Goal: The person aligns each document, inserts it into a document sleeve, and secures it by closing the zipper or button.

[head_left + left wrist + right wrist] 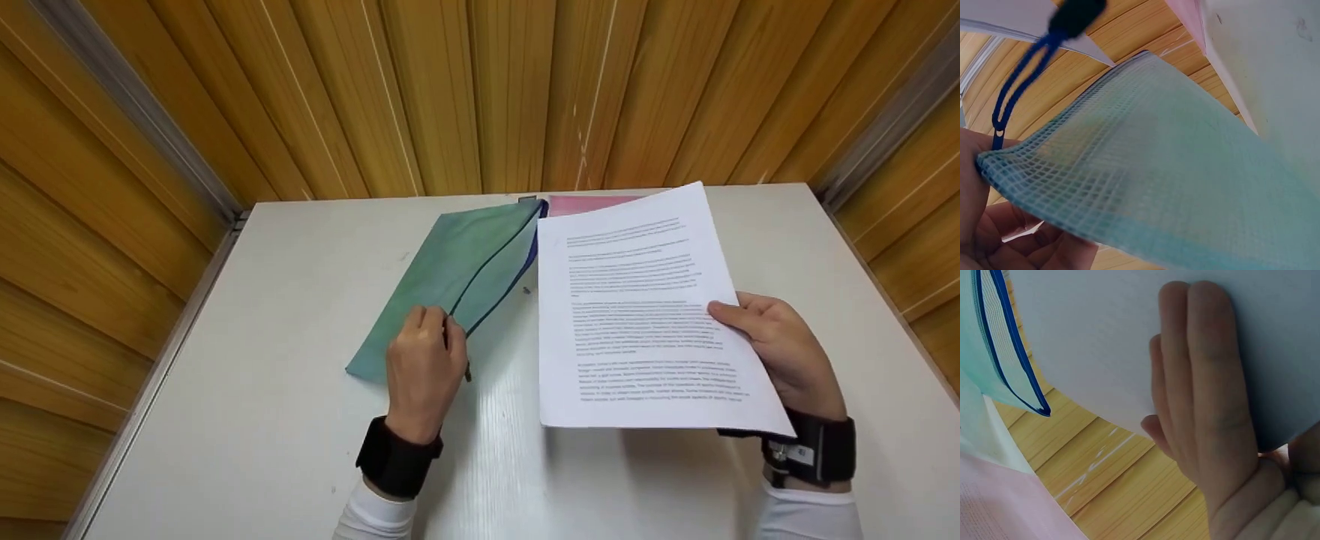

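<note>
Wood-grain panels [514, 90] back a white table [240, 337]; over it, the left hand [426, 367] pinches a green mesh zip pouch [431, 274], the right hand [787, 345], fingers together, pinches printed paper [637, 322] beside it by one edge; its unsupported side could sag and crease

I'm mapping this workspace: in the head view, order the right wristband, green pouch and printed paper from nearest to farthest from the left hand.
1. Green pouch: gripped by the left hand at its near end.
2. Printed paper: to that hand's right, held by the right hand.
3. Right wristband: farther right, just below the right hand.
</note>
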Motion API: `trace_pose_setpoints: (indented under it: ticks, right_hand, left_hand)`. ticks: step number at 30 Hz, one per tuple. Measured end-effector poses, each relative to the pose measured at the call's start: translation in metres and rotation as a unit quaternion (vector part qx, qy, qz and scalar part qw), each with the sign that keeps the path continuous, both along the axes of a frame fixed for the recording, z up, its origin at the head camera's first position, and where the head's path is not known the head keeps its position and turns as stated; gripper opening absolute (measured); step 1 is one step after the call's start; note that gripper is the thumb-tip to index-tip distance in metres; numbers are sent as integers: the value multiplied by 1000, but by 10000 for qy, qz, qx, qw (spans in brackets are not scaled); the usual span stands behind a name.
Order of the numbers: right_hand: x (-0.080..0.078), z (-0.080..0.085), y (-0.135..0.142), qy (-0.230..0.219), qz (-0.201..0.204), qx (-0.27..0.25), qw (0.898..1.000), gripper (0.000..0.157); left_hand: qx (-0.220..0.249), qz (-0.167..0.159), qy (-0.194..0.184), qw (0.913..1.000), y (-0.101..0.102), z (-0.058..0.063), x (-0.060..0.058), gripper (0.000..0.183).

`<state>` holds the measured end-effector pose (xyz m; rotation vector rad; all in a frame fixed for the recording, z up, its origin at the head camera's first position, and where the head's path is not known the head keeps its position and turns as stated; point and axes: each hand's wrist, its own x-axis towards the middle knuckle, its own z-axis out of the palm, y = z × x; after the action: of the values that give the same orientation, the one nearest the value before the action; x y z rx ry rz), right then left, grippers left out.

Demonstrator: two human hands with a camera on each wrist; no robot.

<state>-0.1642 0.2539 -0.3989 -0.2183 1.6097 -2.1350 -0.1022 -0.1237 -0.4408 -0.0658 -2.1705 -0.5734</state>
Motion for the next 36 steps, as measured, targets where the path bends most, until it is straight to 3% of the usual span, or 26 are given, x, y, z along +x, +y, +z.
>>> trace_pose_setpoints:
  ticks: [6,17,36]
  right_hand:
    - [-3,1,1,-307,104,-70,9994,31]
    - [-9,0,-4,-588,-288,426,9969,25]
    - [-9,-3,-4,-622,-608,52,9962,22]
  left_hand:
    - [67,1,-71,10000,4,0,-1,17]
    - [-188,-166,-102,9996,11,0,2,19]
    - [-791,-498,-259,9953,14,0,5,20]
